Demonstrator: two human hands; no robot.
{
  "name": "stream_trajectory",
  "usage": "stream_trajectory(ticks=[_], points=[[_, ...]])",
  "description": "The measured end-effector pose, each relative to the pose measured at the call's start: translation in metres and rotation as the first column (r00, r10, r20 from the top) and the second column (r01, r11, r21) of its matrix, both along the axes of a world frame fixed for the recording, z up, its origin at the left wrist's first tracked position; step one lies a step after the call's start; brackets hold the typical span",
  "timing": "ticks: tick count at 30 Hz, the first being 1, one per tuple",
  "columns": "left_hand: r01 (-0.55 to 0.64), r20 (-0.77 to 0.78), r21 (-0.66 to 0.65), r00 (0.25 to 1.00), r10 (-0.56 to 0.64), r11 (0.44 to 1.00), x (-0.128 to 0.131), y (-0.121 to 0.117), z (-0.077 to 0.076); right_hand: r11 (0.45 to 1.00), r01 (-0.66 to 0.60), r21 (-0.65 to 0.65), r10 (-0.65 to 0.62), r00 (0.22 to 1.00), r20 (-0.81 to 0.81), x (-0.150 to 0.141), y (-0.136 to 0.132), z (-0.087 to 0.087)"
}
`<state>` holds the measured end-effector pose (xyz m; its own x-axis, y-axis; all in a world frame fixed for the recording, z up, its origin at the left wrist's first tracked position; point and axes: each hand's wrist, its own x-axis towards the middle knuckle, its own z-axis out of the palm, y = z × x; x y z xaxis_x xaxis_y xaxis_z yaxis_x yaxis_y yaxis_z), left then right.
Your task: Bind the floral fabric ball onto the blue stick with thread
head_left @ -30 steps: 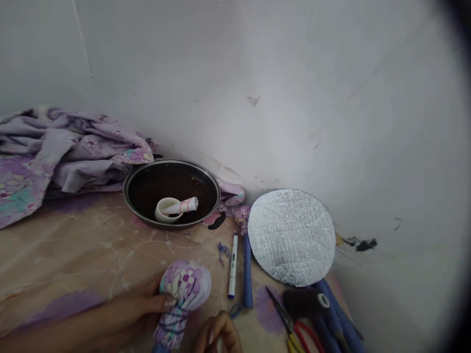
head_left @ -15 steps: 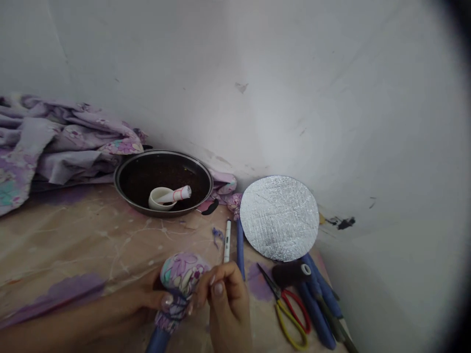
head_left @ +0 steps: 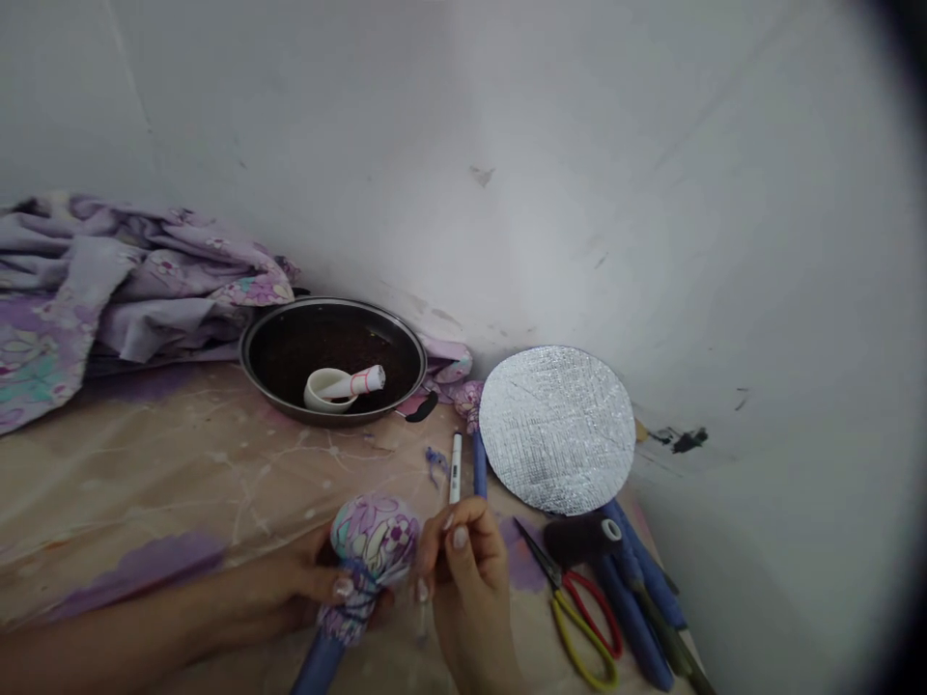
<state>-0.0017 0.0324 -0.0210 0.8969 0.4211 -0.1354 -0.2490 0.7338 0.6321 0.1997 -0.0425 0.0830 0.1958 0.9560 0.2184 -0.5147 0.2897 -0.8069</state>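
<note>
Left hand (head_left: 290,591) clasping floral cloth bundle (head_left: 375,542) on blue rod (head_left: 317,664); right hand (head_left: 467,579) pinching near-shut, hold unclear; loose grip risking bundle slipping.

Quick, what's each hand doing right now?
Left hand: closed, holding the floral fabric ball.
Right hand: fingers pinched together beside the ball; whether they hold anything cannot be told.

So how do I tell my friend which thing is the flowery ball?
Find the round silver mat by the wall. Down and left, the left hand holds a ball of flowery cloth, tied around a blue rod. It's the only cloth ball there.
</note>
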Motion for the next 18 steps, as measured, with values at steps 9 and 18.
stream_trajectory(ticks=[9, 18], points=[[-0.071, -0.073, -0.098, 0.995, 0.064, 0.993, 0.004, -0.001, -0.014, 0.995, -0.097, 0.006, 0.096, 0.992, 0.084, 0.011, -0.005, 0.002], [-0.177, -0.152, -0.171, 0.977, 0.151, 0.969, -0.002, 0.002, 0.029, 0.968, -0.243, -0.055, 0.215, 0.706, 0.675, 0.049, -0.018, 0.051]])
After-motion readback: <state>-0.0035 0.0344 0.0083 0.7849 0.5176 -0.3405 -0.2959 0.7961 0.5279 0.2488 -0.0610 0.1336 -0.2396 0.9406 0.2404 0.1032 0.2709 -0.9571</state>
